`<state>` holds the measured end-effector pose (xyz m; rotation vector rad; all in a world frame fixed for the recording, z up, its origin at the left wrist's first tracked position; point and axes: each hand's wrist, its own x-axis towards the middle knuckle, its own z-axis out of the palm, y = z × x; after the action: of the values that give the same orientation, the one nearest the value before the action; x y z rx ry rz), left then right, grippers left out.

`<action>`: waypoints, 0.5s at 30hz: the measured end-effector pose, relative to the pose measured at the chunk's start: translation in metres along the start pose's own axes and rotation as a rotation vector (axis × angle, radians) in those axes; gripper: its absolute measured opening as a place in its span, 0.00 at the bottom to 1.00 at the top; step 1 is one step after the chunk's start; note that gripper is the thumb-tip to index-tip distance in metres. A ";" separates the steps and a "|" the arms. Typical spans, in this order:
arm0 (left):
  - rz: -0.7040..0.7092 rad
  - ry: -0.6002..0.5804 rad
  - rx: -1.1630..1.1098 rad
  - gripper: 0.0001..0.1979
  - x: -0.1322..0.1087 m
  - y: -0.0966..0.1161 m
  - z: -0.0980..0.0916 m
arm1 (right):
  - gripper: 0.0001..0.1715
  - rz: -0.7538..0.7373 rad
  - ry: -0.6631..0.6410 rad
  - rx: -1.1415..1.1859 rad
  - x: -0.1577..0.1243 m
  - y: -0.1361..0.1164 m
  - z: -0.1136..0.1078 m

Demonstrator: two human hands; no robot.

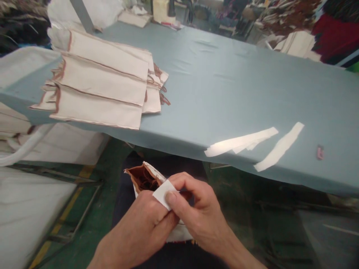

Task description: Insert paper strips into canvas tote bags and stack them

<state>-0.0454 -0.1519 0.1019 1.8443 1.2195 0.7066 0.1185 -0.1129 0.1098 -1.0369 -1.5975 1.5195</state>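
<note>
Your two hands meet at the near centre, above dark cloth (122,205). Your left hand (140,226) is closed on the near side of a cream pouch (181,231), its fingertips hidden. Your right hand (202,213) pinches a small white piece (160,196) between thumb and forefinger. This piece, plain on its visible face, lies between your hands, over the left forefinger and just before the pouch's mouth. The pouch is tilted, its brown lining (137,175) showing through the open mouth beyond your left knuckles. At near left, a yellow line (66,213) crosses the green floor (105,168). Beyond your hands stands a table with a blue-green cover (224,89). Near its edge, to the right, lie several overlapping white strips (238,144) and, just beside them, a single white strip (280,147); farther right is a pink object (319,152), too small and blurred to identify or read. On the left of the table lie cream fabric pieces (101,87), overlapping, with brown edging. At far right hangs dark red cloth (338,37).
</note>
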 end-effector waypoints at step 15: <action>-0.191 0.125 -0.170 0.21 0.005 -0.002 0.001 | 0.19 0.114 0.081 0.213 0.004 0.005 -0.006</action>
<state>-0.0433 -0.1473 0.1000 1.5411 1.3517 0.8022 0.1224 -0.1070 0.1053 -1.0694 -1.3090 1.6609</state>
